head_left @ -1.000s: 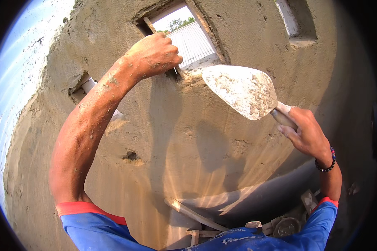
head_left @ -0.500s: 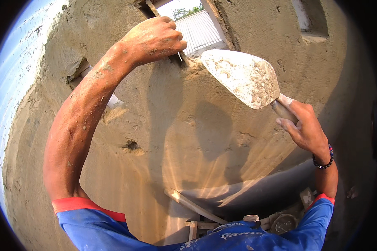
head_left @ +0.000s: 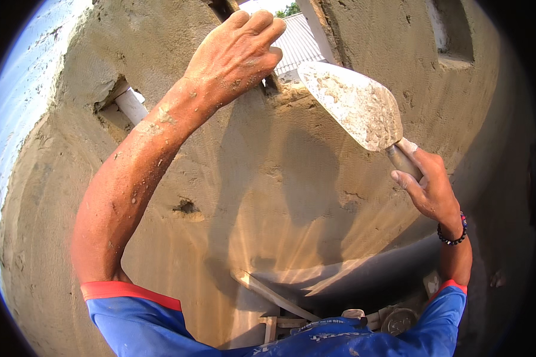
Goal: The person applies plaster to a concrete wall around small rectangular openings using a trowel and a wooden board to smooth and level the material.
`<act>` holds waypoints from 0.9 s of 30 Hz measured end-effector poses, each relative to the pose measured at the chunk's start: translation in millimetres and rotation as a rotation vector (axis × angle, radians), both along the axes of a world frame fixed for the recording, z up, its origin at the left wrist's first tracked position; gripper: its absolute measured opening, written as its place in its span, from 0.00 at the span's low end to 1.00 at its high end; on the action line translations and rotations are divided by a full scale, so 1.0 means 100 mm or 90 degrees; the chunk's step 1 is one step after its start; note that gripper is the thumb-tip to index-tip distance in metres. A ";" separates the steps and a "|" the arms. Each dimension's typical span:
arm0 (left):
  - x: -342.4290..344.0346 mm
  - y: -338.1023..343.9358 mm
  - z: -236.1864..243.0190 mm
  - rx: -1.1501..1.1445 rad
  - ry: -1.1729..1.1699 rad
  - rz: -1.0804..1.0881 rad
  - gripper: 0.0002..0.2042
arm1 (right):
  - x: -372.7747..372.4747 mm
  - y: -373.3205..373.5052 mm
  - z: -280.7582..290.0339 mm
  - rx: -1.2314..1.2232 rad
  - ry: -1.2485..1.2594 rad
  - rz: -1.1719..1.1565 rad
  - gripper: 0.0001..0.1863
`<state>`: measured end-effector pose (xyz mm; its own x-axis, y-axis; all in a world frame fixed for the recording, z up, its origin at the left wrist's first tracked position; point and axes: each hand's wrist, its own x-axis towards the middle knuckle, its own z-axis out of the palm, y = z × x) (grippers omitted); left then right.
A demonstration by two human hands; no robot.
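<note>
My left hand (head_left: 238, 53) is raised to the upper middle, its fingers curled over a dark wooden strip (head_left: 271, 83) along the left side of a small wall opening. The fingertips are hidden behind the hand. On the right, my right hand (head_left: 429, 181) is wrapped around the handle of a trowel (head_left: 357, 107). The broad blade is coated with wet, pale mortar and points up and left, its tip just below the opening. Brown, rough plaster covers the wall (head_left: 268, 160) behind both hands.
A recess with a white pipe stub (head_left: 131, 106) lies left of my forearm. Another niche (head_left: 455, 33) is at upper right, and a small hole (head_left: 186, 206) pits the wall. Below are a wooden batten (head_left: 274, 294) and a round container (head_left: 399, 321). Corrugated roofing (head_left: 304, 38) shows through the opening.
My left hand shows slightly farther right and larger, still at the strip. The trowel has risen slightly and shifted a little right against the picture. The view has shifted, uncovering more of the pipe recess.
</note>
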<state>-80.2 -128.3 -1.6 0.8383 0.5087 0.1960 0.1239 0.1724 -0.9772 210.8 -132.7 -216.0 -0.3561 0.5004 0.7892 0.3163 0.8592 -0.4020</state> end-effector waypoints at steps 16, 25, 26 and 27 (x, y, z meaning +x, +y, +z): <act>0.42 -0.04 0.18 -0.119 -0.772 -0.090 0.16 | 0.20 0.00 -0.15 -0.096 -0.009 -0.008 0.28; 0.43 0.26 0.18 0.076 -0.839 -0.127 0.22 | 0.28 0.01 -0.27 -0.026 0.008 0.020 0.27; 0.47 0.25 0.11 0.076 -0.862 -0.152 0.22 | 0.29 0.02 -0.30 -0.027 0.008 0.018 0.26; 0.52 0.16 0.10 0.084 -0.882 -0.177 0.21 | 0.28 0.03 -0.30 -0.022 0.008 0.021 0.26</act>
